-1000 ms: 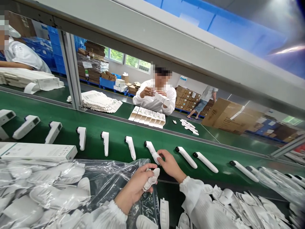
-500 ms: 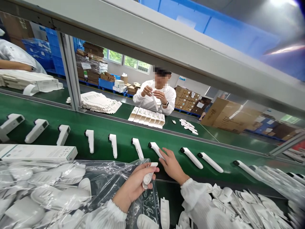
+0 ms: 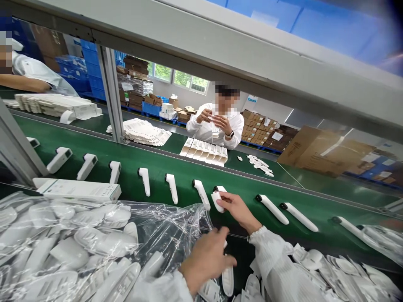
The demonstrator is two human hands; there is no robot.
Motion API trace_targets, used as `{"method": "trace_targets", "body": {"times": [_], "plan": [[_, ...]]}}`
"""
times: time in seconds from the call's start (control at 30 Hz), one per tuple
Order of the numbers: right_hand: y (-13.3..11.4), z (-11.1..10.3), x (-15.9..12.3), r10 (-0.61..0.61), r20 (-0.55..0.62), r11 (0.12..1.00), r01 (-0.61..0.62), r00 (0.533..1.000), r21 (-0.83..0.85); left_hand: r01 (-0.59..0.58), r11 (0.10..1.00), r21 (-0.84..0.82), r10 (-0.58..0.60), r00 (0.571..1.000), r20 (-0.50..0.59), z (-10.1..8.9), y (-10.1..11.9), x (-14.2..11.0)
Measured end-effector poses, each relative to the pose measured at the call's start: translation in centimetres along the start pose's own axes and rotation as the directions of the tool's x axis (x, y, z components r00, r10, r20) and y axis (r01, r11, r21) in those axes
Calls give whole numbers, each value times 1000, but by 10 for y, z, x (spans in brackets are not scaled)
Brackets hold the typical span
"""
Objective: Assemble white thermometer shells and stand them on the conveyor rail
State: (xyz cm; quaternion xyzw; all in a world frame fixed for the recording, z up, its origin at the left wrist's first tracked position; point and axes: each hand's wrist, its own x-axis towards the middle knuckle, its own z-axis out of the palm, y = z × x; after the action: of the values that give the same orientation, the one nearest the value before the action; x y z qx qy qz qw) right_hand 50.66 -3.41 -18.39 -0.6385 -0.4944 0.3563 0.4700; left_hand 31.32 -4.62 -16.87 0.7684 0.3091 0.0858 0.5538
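My right hand (image 3: 236, 209) pinches a small white plastic cover (image 3: 218, 202) between thumb and fingers. It is over the green conveyor belt, right at a white handheld thermometer (image 3: 220, 188) whose dark-tipped head shows behind it; whether they touch I cannot tell. Lower down, my left hand (image 3: 206, 261) is smeared by motion, with fingers apart and nothing visible gripped. Just beyond its fingers lies a loose white cover (image 3: 228, 277). More thermometers, such as one to the left (image 3: 201, 193) and one to the right (image 3: 271, 209), lie in a spaced row along the belt.
A clear plastic bag (image 3: 170, 222) of white covers fills the lower left. Another pile of covers (image 3: 343, 268) lies lower right. A white box (image 3: 82, 189) is at the belt's near edge. Across the belt (image 3: 151, 161), a person (image 3: 201, 119) handles a part behind a metal post (image 3: 111, 92).
The white cover that was in my left hand is gone from it, and my right hand now holds one. My left hand has moved down and right. The view has shifted left.
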Motion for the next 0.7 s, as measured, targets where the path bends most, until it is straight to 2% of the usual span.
{"method": "trace_targets", "body": {"times": [0.03,0.1,0.17,0.3,0.37,0.43,0.5,0.57,0.63,0.7], "plan": [[4,2,4,1,7,998,-1,1000,-68,-32,990,135,25,998,52,9,2,-4],[8,7,8,-42,15,968,45,999,-245,-125,909,397,73,987,143,25,4,-11],[7,14,9,-98,19,897,96,995,-431,-192,828,526,114,978,177,35,5,-15],[0,29,11,-58,12,652,47,998,-756,-197,834,516,131,978,162,34,3,-15],[0,34,13,-23,-38,518,-20,999,-855,-197,855,480,134,978,163,29,1,-11],[3,36,15,-17,-84,440,-68,996,-896,-188,891,413,134,979,157,24,-2,-7],[8,34,15,-31,-96,417,-74,995,-906,-158,934,321,122,984,129,18,-4,-3],[12,29,14,-52,-78,434,-48,996,-899,-115,971,207,100,992,82,11,-6,-1],[14,20,10,-113,-55,495,8,992,-869,-67,995,69,64,997,44,3,-5,-1],[12,10,1,-245,-58,616,110,968,-780,-11,995,-104,16,999,46,-6,-4,-3]]}}
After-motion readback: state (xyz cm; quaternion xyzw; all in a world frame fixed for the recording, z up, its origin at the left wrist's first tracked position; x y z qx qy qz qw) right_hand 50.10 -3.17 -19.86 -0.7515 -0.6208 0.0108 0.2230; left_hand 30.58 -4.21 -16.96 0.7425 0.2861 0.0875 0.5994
